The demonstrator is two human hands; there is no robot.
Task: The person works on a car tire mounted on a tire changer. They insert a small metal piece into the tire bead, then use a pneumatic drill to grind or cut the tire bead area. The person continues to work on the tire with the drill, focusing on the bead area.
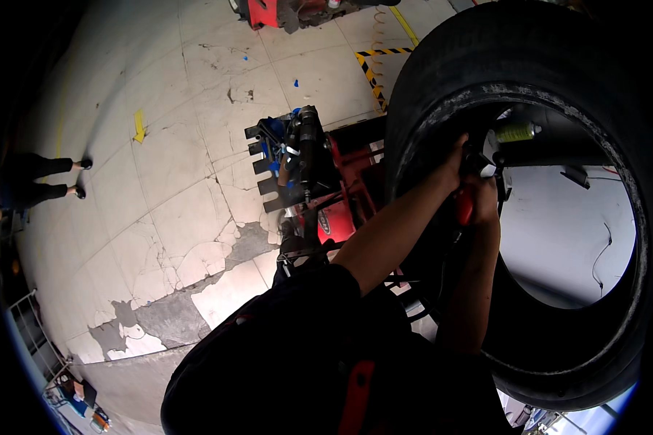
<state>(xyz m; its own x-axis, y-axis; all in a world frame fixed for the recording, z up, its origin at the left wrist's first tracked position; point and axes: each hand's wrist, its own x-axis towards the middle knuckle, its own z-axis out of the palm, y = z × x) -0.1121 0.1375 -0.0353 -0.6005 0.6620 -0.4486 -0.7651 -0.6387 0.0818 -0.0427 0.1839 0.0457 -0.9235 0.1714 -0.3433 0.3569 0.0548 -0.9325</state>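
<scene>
A large black tyre (559, 80) stands upright on the right, its inner opening facing me. Both my arms reach into it. My left hand (456, 161) presses against the inner bead at the upper left of the opening. My right hand (484, 201) is closed around a red-handled tool (465, 205) just beside it. A black attachment (497, 170) sits at the tool's upper end, close to the tyre's inner rim. Whether the left hand grips anything is hidden by the tyre edge.
A red tyre machine (341, 196) with black and blue clamp parts (294, 156) stands left of the tyre. The tiled floor (174, 181) is cracked and patched. Another person's legs (47, 177) are at far left. Yellow-black striped floor marking (374, 72) lies at the top.
</scene>
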